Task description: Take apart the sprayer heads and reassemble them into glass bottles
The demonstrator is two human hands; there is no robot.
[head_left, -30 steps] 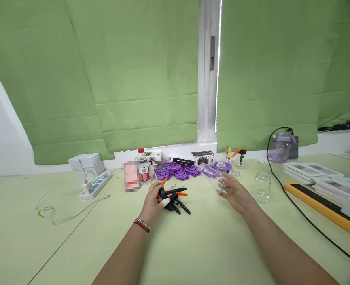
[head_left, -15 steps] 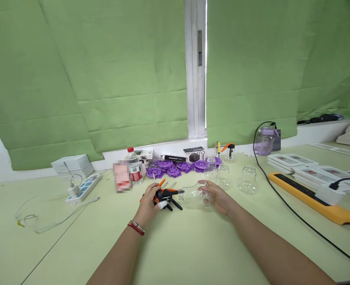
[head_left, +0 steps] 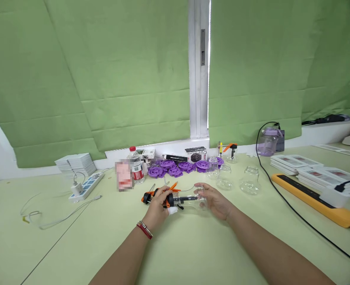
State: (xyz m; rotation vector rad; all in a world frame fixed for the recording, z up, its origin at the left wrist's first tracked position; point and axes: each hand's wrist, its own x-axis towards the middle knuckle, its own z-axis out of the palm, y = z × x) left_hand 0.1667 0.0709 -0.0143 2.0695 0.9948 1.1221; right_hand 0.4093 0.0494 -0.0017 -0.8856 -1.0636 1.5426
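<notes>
My left hand (head_left: 156, 209), with a white wrap on one finger, is closed on a black and orange sprayer head (head_left: 169, 199). The head's black stem reaches through the neck of a clear bottle (head_left: 192, 203) lying on its side. My right hand (head_left: 218, 201) grips that bottle around its base end. More sprayer heads (head_left: 146, 197) lie beside and partly behind my left hand. Beyond my right hand stand several clear bottles (head_left: 250, 183), and farther back is a bottle with an orange-levered head (head_left: 233, 152) fitted on it.
Purple wheel-shaped pieces (head_left: 175, 171) are heaped near the wall, beside a red-capped water bottle (head_left: 138, 170). A white power strip (head_left: 88, 186) lies left. On the right are an orange power strip (head_left: 311, 200), a black cable (head_left: 293, 213) and stacked cards (head_left: 326, 176).
The sprayer head has moved right toward the bottle, and its stem has gone from the neck opening deep into the bottle. The view has shifted slightly.
</notes>
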